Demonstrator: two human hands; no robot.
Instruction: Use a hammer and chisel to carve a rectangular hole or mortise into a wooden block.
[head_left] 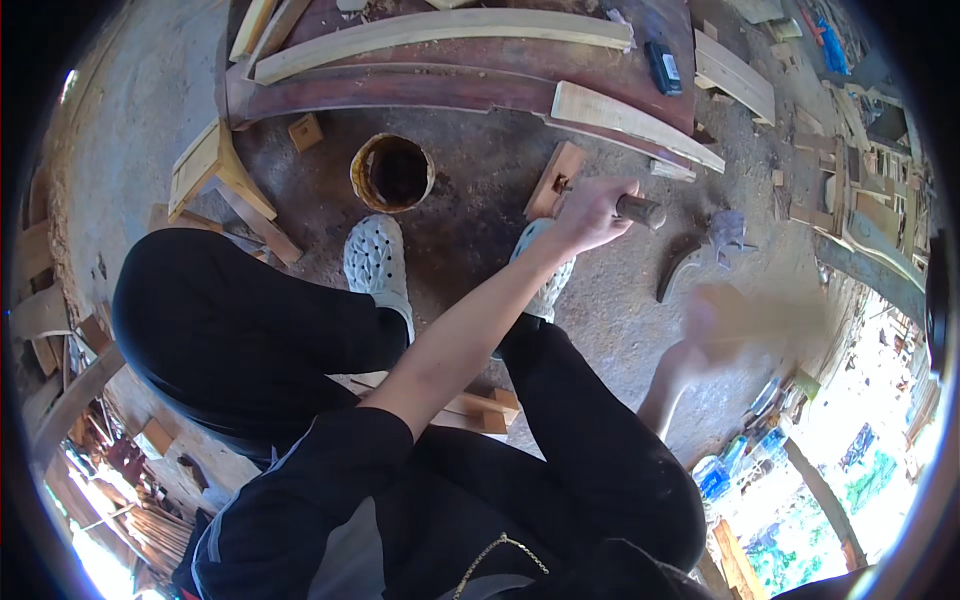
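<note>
Writing is scarce here: a black device [663,68] on the dark red panel [400,98] carries a whitish label too small to read, and a bottle [712,478] at lower right shows blue, its print illegible too. The left hand [598,212] has its fingers wrapped around a tool with a round-ended handle [643,212]; its metal tip meets the hole in a reddish wood block [556,180]. That block lies tilted on the floor [620,300], its near end right at the toe of the right shoe [548,285], its far end short of the panel's edge. The right hand [708,318], smeared by motion, appears closed on a pale wooden thing [775,322] whose outline is lost in the blur. Grey floor spans the gap between the two hands, giving the right one room; a curved dark piece [679,272] lies near it, on the far side. Toward the left, darkened floor separates the block from a round bucket [392,172], which stands just beyond the left shoe [376,258].
</note>
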